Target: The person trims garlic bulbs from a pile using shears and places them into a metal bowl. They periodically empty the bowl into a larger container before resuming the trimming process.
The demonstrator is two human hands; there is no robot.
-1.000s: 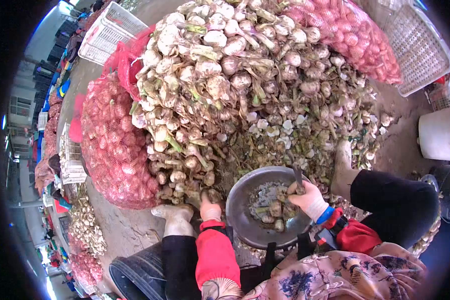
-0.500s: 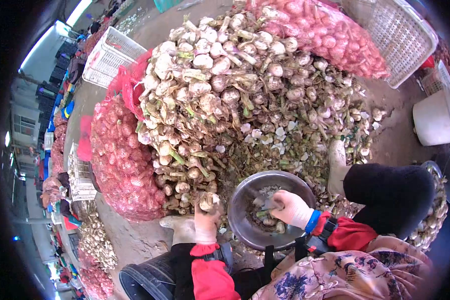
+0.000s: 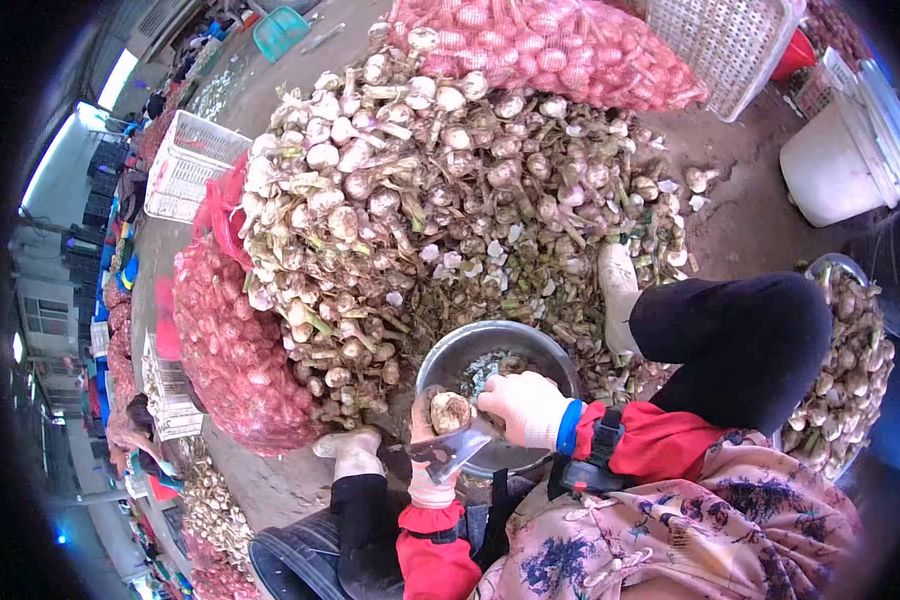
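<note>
My left hand (image 3: 433,470) holds a garlic bulb (image 3: 450,411) at the left rim of a metal bowl (image 3: 560,352). Gloved and closed, my right hand (image 3: 526,408) is over the bowl, to the right of the bulb. A flat metal blade (image 3: 460,452) lies between the hands, just below the bulb; its handle seems to be inside my right hand, though the fingers hide it. Small bits lie in the bowl. Beyond the bowl rises a large heap of garlic (image 3: 370,190) with stems.
Red net sacks of garlic stand left (image 3: 230,350) and at the back (image 3: 560,50). White crates (image 3: 195,165) and a white bucket (image 3: 835,165) are farther off. A black bucket (image 3: 300,560) stands at lower left, and a basin of garlic (image 3: 845,370) at the right. Other people are at far left.
My right hand has come from over the bowl's right side to beside the bulb in my left hand. The blade now shows by the bulb. The view has shifted, moving the surroundings left and up.
</note>
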